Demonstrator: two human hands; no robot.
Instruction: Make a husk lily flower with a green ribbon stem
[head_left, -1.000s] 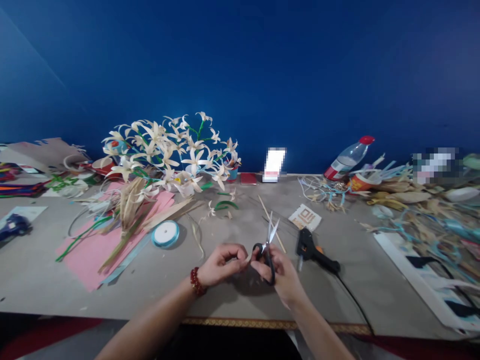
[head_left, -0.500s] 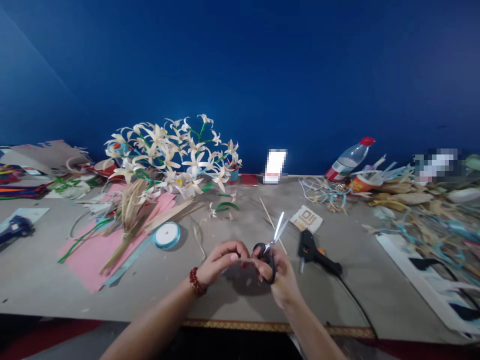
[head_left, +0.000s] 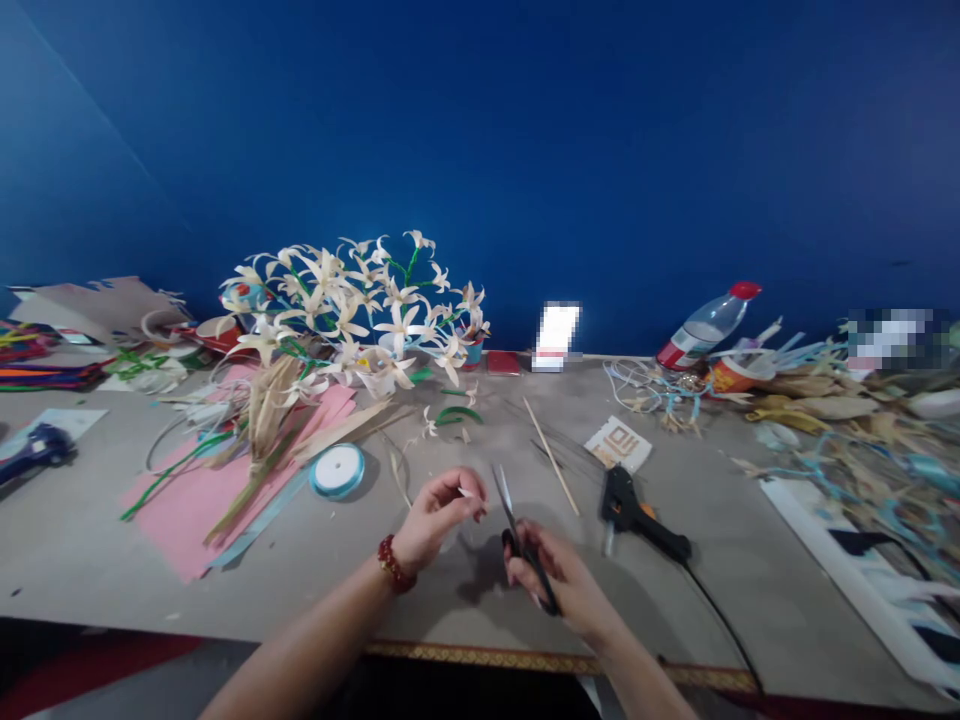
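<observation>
Between the thumb and fingers of my left hand point(head_left: 442, 515) is a small pale strip point(head_left: 471, 495), pinched with one tip poking out. A red bead bracelet point(head_left: 393, 564) circles that wrist. My right hand point(head_left: 551, 565) grips black-handled scissors point(head_left: 512, 513), its fingers around the handles. The blades point up and away, just right of my left hand and apart from the strip. Beyond my hands lie a thin wooden stick point(head_left: 551, 455) and a few green and white scraps point(head_left: 459, 415).
A black glue gun point(head_left: 637, 515) with a cord lies right of my hands. To the left are a ribbon spool point(head_left: 337, 470) and pink paper point(head_left: 176, 510) under dried husks point(head_left: 270, 410). White flowers point(head_left: 397, 325) stand behind; a bottle point(head_left: 705, 325) leans at the back right.
My hands have come apart; before, both held the pale strip between them. The scissors have turned from pointing up right to up left, and my left hand has lifted slightly.
</observation>
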